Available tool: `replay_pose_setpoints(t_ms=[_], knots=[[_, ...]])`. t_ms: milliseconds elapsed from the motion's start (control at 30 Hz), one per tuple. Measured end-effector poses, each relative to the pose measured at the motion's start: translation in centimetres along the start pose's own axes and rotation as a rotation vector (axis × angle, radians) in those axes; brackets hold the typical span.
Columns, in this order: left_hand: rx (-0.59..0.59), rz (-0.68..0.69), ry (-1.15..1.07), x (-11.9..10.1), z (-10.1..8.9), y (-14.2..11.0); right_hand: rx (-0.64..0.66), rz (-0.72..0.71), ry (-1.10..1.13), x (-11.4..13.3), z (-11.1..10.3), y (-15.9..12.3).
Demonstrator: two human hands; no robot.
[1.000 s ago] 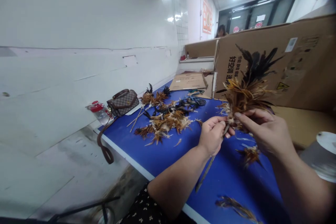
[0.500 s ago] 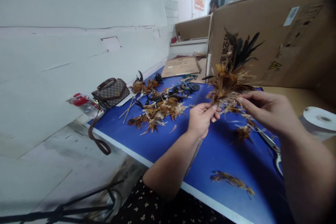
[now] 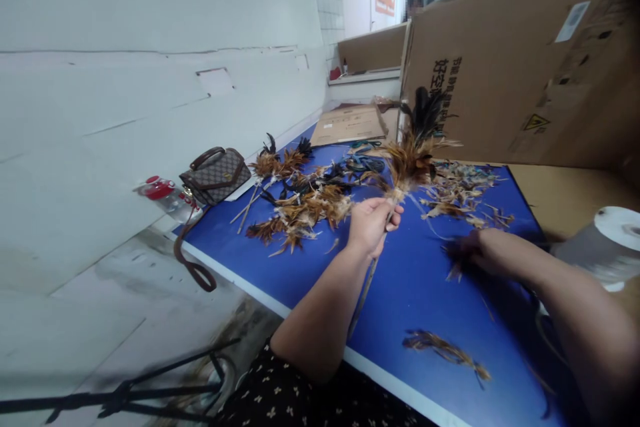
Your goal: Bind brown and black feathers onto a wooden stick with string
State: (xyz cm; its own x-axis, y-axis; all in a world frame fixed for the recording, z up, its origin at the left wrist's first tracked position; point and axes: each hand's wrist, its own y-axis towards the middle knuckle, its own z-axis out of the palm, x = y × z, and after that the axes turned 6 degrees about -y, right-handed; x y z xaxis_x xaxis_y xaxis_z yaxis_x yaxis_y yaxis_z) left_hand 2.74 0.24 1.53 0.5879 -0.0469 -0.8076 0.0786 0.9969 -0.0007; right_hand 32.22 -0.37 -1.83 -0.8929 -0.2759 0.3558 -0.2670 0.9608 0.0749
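The feather duster point(image 3: 407, 153) is standing nearly upright above the blue table point(image 3: 400, 293), its brown and black plumes fanning out at the top and its thin stick running down past the wrist toward the table's near edge. The left hand point(image 3: 371, 223) is pinching it just below the plumes, fingers curled tight around the stick where the quills are bound. To the right of the duster, the right hand point(image 3: 467, 255) is reaching down to a small dark tuft of feathers point(image 3: 453, 263) on the table; motion blur is hiding whether its fingers are closing on it, so that cannot be told. A good grip is probably one that is keeping the binding point firmly squeezed so that the layers are not slipping, while the other hand is picking up only one small tuft. Left of the duster a pile of loose feathers point(image 3: 300, 210) is lying, and beyond that pile a brown handbag point(image 3: 216, 175) and a bottle point(image 3: 165, 197). Behind the duster a large cardboard box point(image 3: 525, 67) is standing.
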Motion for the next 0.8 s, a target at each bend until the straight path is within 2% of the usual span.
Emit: replay_pose_setpoints(t_ms=[67, 133, 233, 300, 367, 433, 500, 600, 700, 800], knots=[[0.005, -0.010, 0.011, 0.1, 0.0, -0.1, 0.109, -0.047, 0.001, -0.3, -0.3, 0.2], [0.006, -0.022, 0.015, 0.3, 0.1, -0.1, 0.164, -0.093, 0.053, -0.3, -1.3, 0.1], [0.014, -0.027, 0.013, 0.5, 0.3, -0.2, 0.189, -0.158, 0.289, 1.0, -3.7, -1.1], [0.026, -0.027, 0.014, 0.8, 0.4, -0.4, 0.127, -0.141, 0.478, 2.9, -5.2, -2.2], [0.043, -0.030, 0.017, 1.1, 0.7, -0.7, -0.034, -0.097, 0.660, 5.3, -6.0, -2.9], [0.067, -0.031, 0.016, 1.4, 1.0, -1.1, -0.161, -0.066, 0.830, 7.5, -5.7, -2.9], [0.086, -0.039, 0.014, 1.8, 1.3, -1.5, -0.201, -0.074, 0.985, 9.0, -4.7, -2.4], [0.100, -0.062, 0.003, 2.3, 1.8, -2.0, -0.236, -0.072, 1.139, 9.8, -3.0, -1.3], [0.097, -0.082, -0.005, 2.4, 2.1, -2.2, -0.288, -0.026, 1.156, 9.5, -1.8, -0.7], [0.102, -0.100, 0.016, 2.4, 2.1, -2.3, -0.374, 0.022, 1.048, 9.2, -1.2, -0.5]])
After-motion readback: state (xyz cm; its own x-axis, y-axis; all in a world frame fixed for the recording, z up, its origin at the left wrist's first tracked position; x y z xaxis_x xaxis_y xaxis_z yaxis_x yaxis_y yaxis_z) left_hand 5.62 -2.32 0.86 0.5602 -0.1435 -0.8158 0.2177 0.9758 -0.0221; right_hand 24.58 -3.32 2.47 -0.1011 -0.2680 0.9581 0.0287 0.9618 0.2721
